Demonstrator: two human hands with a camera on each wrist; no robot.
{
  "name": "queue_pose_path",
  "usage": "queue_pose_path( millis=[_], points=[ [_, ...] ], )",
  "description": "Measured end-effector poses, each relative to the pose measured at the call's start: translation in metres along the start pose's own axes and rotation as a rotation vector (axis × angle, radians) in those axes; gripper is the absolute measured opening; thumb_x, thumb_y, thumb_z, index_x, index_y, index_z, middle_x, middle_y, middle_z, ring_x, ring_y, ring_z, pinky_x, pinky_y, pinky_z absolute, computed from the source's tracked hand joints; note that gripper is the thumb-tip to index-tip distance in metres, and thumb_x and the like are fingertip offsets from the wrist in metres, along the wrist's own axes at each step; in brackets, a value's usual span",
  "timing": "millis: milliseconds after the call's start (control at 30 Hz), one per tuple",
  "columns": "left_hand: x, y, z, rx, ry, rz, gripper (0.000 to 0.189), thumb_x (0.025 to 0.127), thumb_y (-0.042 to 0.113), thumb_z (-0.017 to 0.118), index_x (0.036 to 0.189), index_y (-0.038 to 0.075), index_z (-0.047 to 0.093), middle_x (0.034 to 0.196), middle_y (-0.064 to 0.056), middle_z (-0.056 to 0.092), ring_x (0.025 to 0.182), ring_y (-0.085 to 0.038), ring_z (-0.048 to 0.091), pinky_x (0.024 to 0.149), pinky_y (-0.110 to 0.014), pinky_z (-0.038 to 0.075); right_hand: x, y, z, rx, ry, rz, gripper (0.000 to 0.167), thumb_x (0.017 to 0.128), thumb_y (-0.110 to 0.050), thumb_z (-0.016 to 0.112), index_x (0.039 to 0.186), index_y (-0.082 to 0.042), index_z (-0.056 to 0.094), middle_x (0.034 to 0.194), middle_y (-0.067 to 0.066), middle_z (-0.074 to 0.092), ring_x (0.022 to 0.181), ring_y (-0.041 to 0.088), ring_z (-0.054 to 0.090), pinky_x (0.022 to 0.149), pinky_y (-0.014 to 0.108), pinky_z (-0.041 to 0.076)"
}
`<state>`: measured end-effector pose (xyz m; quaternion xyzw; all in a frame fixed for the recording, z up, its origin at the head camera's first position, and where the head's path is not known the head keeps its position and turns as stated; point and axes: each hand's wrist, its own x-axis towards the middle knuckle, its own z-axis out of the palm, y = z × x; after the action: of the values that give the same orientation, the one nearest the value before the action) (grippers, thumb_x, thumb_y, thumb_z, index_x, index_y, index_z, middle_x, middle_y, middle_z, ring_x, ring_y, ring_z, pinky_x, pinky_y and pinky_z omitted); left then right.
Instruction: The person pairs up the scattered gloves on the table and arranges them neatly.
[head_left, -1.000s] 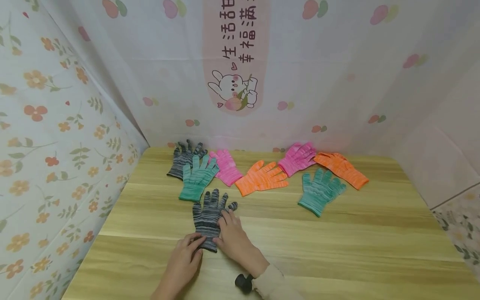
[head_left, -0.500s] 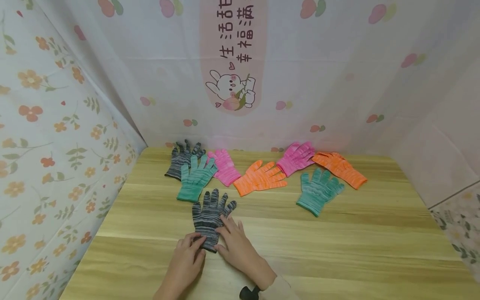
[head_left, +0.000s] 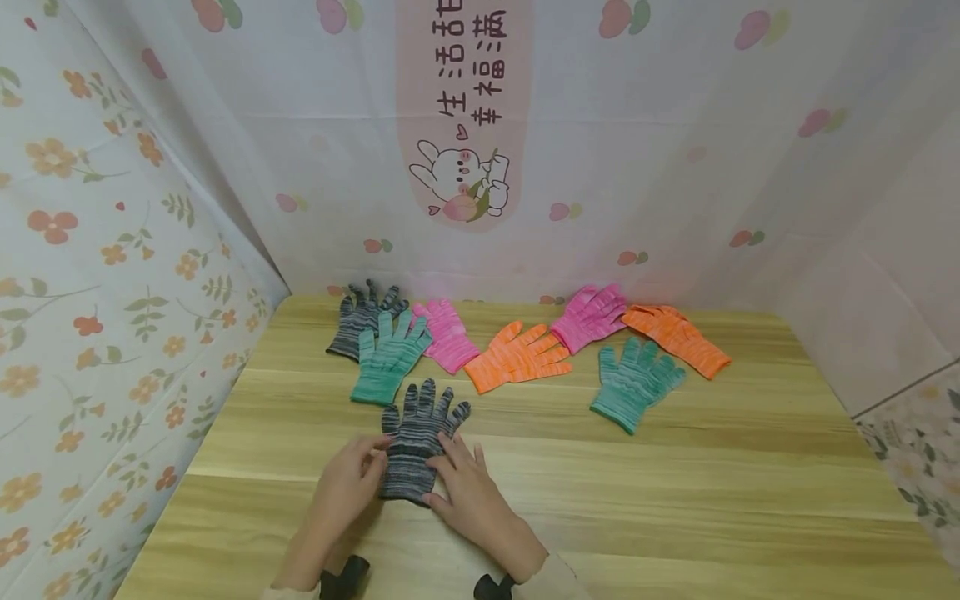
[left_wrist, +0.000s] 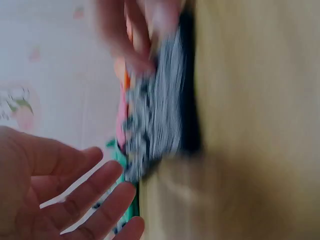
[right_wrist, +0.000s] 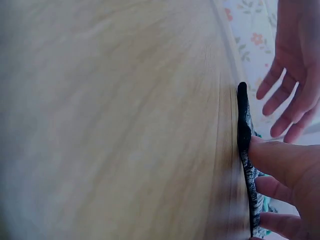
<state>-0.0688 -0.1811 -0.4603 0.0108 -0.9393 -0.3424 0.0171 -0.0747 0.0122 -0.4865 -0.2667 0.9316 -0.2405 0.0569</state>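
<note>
A black-and-grey striped knit glove (head_left: 411,467) lies flat on the wooden table, cuff toward me and fingers pointing away. My left hand (head_left: 347,479) hovers beside its left edge; the left wrist view shows its fingers (left_wrist: 102,180) spread loosely, apart from the knit. On the opposite side, my right hand (head_left: 474,498) rests its fingertips along the glove's right edge, thumb near the dark cuff (right_wrist: 243,135). Relaxed fingers of that hand touch the fabric in the right wrist view.
Behind lie a second black-and-grey glove (head_left: 348,329), green gloves (head_left: 386,367) (head_left: 633,387), pink gloves (head_left: 448,337) (head_left: 588,321) and orange gloves (head_left: 517,358) (head_left: 686,342). Several overlap. A printed cloth (head_left: 315,125) hangs along the table's back edge; a floral cloth (head_left: 97,333) borders the left.
My left hand has let go of the cuff's left corner and moved up and left, off the glove. The right hand's fingertips have slid slightly down along the right edge.
</note>
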Motion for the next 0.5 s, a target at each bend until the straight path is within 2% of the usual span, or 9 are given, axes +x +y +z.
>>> queue_pose_path(
  millis=[100, 267, 367, 500],
  points=[
    [0.026, -0.013, -0.011, 0.022, -0.005, -0.04, 0.028, 0.094, 0.014, 0.05, 0.118, 0.006, 0.061, 0.111, -0.016, 0.062, 0.097, -0.03, 0.061, 0.071, -0.039, 0.051, 0.0, 0.001, -0.001, 0.012, -0.004, 0.003, 0.042, 0.087, -0.034, 0.064, 0.122, -0.012, 0.057, 0.148, 0.014, 0.034, 0.138, 0.036, 0.028, 0.108, 0.059, 0.025],
    [0.069, -0.043, -0.025, 0.1, -0.02, -0.074, 0.037, 0.095, 0.012, 0.044, 0.128, -0.004, 0.05, 0.121, -0.027, 0.051, 0.109, -0.042, 0.053, 0.079, -0.05, 0.048, -0.001, 0.002, -0.002, 0.019, -0.007, 0.0, 0.042, 0.087, -0.033, 0.063, 0.122, -0.012, 0.056, 0.148, 0.014, 0.034, 0.138, 0.036, 0.027, 0.108, 0.059, 0.024],
    [0.089, -0.059, -0.029, 0.111, -0.004, -0.078, 0.043, 0.093, 0.009, 0.041, 0.132, -0.009, 0.041, 0.123, -0.031, 0.044, 0.111, -0.045, 0.047, 0.089, -0.054, 0.043, -0.001, 0.003, -0.001, 0.019, -0.005, -0.003, 0.041, 0.087, -0.033, 0.063, 0.122, -0.012, 0.057, 0.148, 0.014, 0.034, 0.138, 0.036, 0.028, 0.108, 0.06, 0.024],
    [0.108, -0.069, -0.034, 0.139, 0.04, -0.077, 0.051, 0.088, 0.006, 0.041, 0.135, -0.01, 0.034, 0.126, -0.035, 0.039, 0.113, -0.051, 0.039, 0.092, -0.059, 0.037, -0.001, 0.002, -0.001, 0.015, -0.01, -0.005, 0.042, 0.087, -0.035, 0.063, 0.122, -0.013, 0.056, 0.148, 0.014, 0.034, 0.138, 0.036, 0.027, 0.108, 0.059, 0.025]
  ],
)
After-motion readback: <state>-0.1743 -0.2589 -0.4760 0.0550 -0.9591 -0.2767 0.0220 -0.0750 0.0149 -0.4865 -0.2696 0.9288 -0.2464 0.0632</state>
